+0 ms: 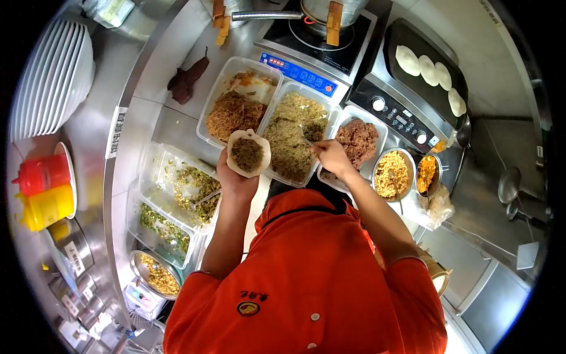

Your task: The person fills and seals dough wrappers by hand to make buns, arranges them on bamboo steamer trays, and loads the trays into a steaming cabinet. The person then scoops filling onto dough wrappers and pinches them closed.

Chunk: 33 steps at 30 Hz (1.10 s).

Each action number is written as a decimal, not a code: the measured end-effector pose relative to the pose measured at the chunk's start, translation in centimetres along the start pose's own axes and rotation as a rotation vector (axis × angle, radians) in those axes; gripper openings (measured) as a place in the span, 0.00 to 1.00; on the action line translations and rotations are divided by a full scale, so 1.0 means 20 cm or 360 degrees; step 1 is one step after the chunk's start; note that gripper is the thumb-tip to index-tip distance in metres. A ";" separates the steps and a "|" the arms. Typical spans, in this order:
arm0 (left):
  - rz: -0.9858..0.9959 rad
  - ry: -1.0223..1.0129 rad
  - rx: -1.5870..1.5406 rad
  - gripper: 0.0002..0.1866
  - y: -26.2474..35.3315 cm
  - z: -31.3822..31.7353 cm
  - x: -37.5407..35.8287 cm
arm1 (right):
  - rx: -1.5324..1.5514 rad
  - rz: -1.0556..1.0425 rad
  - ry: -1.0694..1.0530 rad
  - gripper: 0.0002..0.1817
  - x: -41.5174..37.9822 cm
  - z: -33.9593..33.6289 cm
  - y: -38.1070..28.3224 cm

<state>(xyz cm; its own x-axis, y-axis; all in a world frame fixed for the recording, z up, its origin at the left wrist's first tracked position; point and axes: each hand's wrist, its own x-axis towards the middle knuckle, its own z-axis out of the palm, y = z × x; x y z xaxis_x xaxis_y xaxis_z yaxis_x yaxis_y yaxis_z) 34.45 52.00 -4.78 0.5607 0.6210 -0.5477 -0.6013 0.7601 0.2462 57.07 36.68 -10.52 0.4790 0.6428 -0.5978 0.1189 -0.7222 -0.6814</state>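
Observation:
My left hand [237, 180] holds up a round, pale dough wrapper [265, 157] with a mound of dark greenish-brown filling [247, 154] in its middle. My right hand [333, 158] is closed around a thin utensil [309, 143], whose far end reaches into the filling of the middle plastic tub [277, 97]; its tip is not clear. That tub holds a light greenish-brown mix with a darker patch beside the utensil. To its left stands a tub of reddish-brown shredded filling [236, 115]. On its right is a tub of purplish-brown grains [357, 140].
A griddle [407, 88] with several pale dough pieces [428, 71] sits at upper right, beside an induction cooker [277, 44] with a pot. Bowls of yellow [391, 174] and orange filling [427, 172] stand right. Left are tubs of chopped greens [162, 227], plates [56, 76] and squeeze bottles [41, 176].

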 end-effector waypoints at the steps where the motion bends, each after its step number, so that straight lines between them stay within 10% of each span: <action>1: -0.0012 0.0043 -0.0032 0.24 0.00 0.00 0.00 | 0.0195 0.0033 -0.0100 0.12 -0.05 -0.04 -0.03; 10: 0.0063 -0.0078 0.0188 0.24 -0.12 -0.01 0.14 | 0.0829 0.0083 -0.0150 0.13 -0.40 -0.16 -0.15; 15: 0.0757 -0.0396 0.1672 0.19 -0.31 0.08 0.25 | -0.0096 -0.0937 0.0575 0.12 -0.57 -0.08 -0.28; 17: -0.0261 -0.0346 -0.0161 0.18 -0.32 0.14 0.26 | -0.0353 -0.1155 0.0726 0.12 -0.58 -0.06 -0.29; 20: -0.0242 -0.0533 -0.0229 0.18 -0.33 0.11 0.29 | -0.0462 -0.1169 0.0780 0.12 -0.63 -0.09 -0.36; 24: -0.0199 -0.0526 -0.0261 0.18 -0.33 0.17 0.25 | 0.0512 -0.0792 0.0304 0.13 -0.62 -0.05 -0.27; 26: -0.0055 -0.0339 0.0049 0.18 -0.35 0.25 0.17 | 0.1505 0.0135 -0.0504 0.11 -0.56 -0.09 -0.29; 33: -0.0132 -0.0449 0.0000 0.19 -0.27 0.19 0.17 | 0.1866 0.0438 -0.0794 0.12 -0.57 -0.20 -0.34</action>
<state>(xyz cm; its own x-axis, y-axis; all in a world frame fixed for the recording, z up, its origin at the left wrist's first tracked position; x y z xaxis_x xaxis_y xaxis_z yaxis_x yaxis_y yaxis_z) 41.80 50.76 -5.02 0.7439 0.5856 -0.3219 -0.5471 0.8103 0.2097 54.34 33.32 2.64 -0.0365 0.7183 -0.6948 -0.8773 -0.3560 -0.3219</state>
